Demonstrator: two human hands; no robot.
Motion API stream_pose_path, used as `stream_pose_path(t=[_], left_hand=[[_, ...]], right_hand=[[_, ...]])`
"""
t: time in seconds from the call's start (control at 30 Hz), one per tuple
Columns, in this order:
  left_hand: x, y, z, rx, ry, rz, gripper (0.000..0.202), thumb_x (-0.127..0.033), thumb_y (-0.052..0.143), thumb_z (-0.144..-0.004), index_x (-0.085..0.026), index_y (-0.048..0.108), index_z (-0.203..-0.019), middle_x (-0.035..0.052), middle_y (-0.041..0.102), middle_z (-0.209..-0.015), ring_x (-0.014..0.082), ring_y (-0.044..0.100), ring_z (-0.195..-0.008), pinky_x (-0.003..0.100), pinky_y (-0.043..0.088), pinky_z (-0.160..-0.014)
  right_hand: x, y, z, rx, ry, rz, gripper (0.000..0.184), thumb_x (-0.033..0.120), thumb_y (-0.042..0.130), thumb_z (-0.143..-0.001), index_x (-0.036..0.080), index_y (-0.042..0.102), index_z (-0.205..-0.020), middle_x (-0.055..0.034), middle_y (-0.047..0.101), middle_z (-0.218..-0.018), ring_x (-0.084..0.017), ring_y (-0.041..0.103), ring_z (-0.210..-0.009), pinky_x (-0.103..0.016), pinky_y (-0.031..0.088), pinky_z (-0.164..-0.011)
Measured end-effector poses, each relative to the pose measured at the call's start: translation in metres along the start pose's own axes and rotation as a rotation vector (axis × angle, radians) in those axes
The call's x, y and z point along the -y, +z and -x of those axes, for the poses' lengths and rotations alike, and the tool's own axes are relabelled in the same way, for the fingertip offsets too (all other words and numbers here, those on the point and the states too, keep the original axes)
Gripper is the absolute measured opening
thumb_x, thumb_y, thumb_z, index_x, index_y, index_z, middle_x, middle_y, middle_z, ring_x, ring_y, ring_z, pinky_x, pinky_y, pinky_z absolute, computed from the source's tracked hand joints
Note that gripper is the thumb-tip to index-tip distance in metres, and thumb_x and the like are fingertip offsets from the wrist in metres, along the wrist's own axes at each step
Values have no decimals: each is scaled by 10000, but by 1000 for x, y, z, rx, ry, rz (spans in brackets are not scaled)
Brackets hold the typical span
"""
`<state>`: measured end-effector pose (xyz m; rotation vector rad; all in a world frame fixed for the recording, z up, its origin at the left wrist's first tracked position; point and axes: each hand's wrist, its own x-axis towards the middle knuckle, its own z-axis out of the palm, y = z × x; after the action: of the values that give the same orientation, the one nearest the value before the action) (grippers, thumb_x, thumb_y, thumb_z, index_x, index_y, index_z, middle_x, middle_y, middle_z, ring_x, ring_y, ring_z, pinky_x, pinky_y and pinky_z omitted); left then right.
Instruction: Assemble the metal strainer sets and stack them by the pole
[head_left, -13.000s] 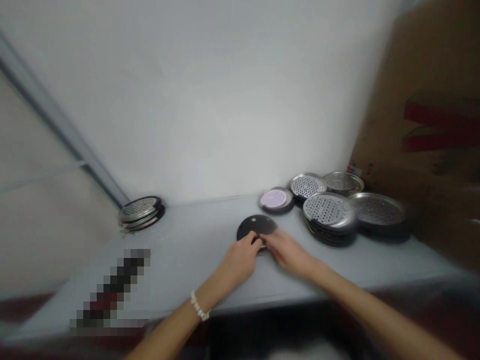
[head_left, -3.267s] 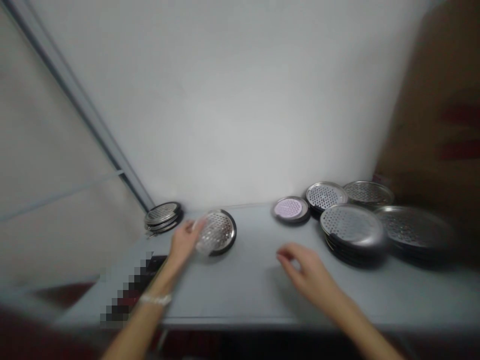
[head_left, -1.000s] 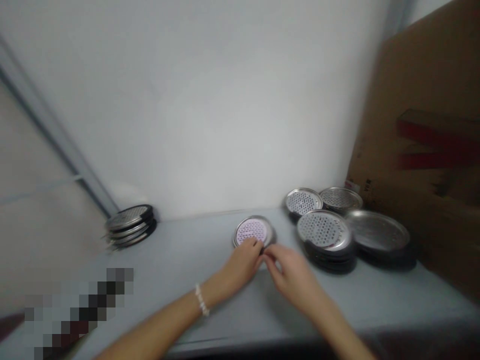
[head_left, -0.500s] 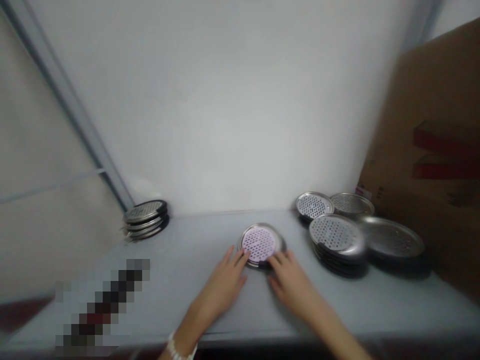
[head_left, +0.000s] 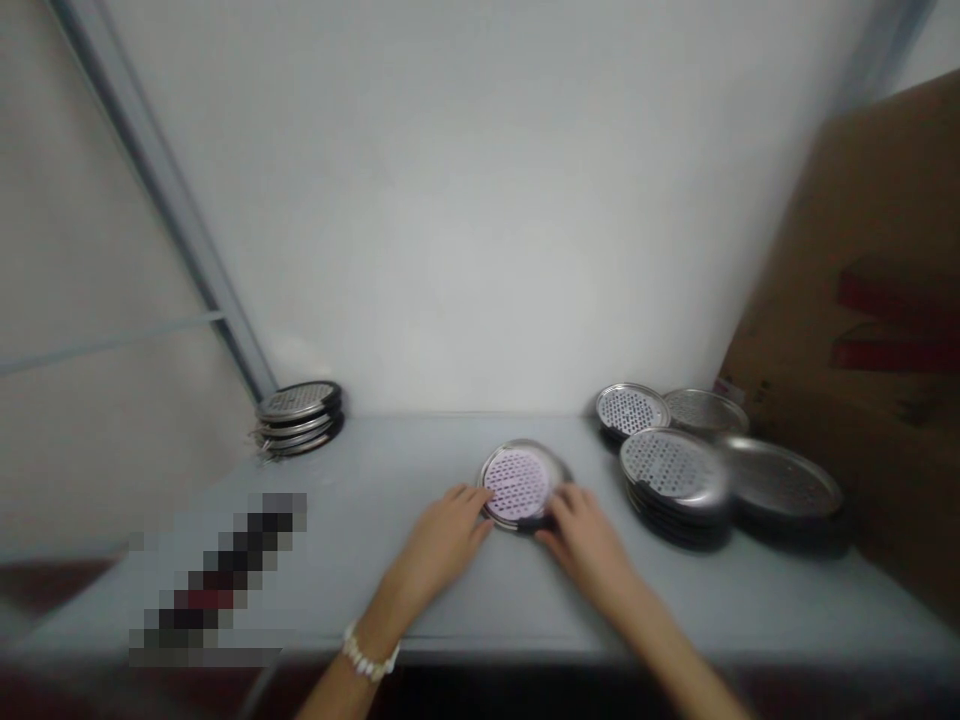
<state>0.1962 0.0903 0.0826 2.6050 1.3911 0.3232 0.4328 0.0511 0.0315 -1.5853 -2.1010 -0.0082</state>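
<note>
A round metal grater (head_left: pixel 516 484) lies in front of me on the table, its holed face up. That face looks pale purple, and a dark patch marks the near edge of the shiny rim. My left hand (head_left: pixel 448 535) grips the rim at the near left, fingertips over the edge and thumb low. On the near right side, my right hand (head_left: pixel 589 535) has its fingers bent round the rim, with the thumb by the dark edge piece. The undersides of the fingertips are hidden.
Stacked round graters (head_left: pixel 300 418) stand at the far left. To the right are a tall stack (head_left: pixel 675 485), a smaller grater (head_left: pixel 632 410), another disc (head_left: pixel 705 410) and a wide stack (head_left: pixel 784 485). A cardboard box (head_left: pixel 862 400) borders the right; a white wall (head_left: pixel 480 220) rises behind.
My fingers have closed in on the rim of the middle grater from both sides, the right hand curling more. My view has shifted slightly; the stacks stay put.
</note>
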Motion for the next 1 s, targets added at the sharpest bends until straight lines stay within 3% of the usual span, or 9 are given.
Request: stream_pose_path(t=[0.27,0.47,0.63,0.83,1.0], left_hand=[[0,-1,-2,-3,-8,-6,436,-243,541,-961,-210,558,-1396,111,610,-1458,279,543,-1361,432,404,-1170],[11,-7,-1,-6,-102,-93,374,-232,489,-985,-190,599,-1340,131,652,-1388,307,575,-1298,448,456,-1091],[31,-14,2,17,-198,-138,339,-263,416,-1025,-156,655,-1240,162,705,-1281,304,637,-1213,414,469,-1041],[45,-21,3,10,-282,-121,349,-335,400,-1038,-154,683,-1129,171,751,-1156,294,702,-1084,383,496,-937],[46,-24,3,0,-332,-111,295,-407,510,-989,-187,674,-1094,144,757,-1129,287,708,-1033,352,497,-872]], right_hand=[[-3,-6,3,54,18,-145,264,146,641,-917,202,556,-1160,-112,555,-1233,-289,596,-1106,-417,526,-942],[-6,-6,2,59,36,-152,239,178,656,-913,211,568,-1133,-108,541,-1209,-282,609,-1071,-414,526,-924],[-11,-18,2,62,34,-109,207,283,705,-905,219,588,-1063,-88,588,-1121,-281,619,-999,-401,520,-870],[-34,-18,5,23,89,48,293,429,724,-894,208,581,-1023,-110,620,-1100,-319,623,-968,-421,512,-813],[-40,-12,6,-32,138,142,201,352,632,-939,210,581,-1072,-135,617,-1160,-327,615,-975,-444,502,-833]])
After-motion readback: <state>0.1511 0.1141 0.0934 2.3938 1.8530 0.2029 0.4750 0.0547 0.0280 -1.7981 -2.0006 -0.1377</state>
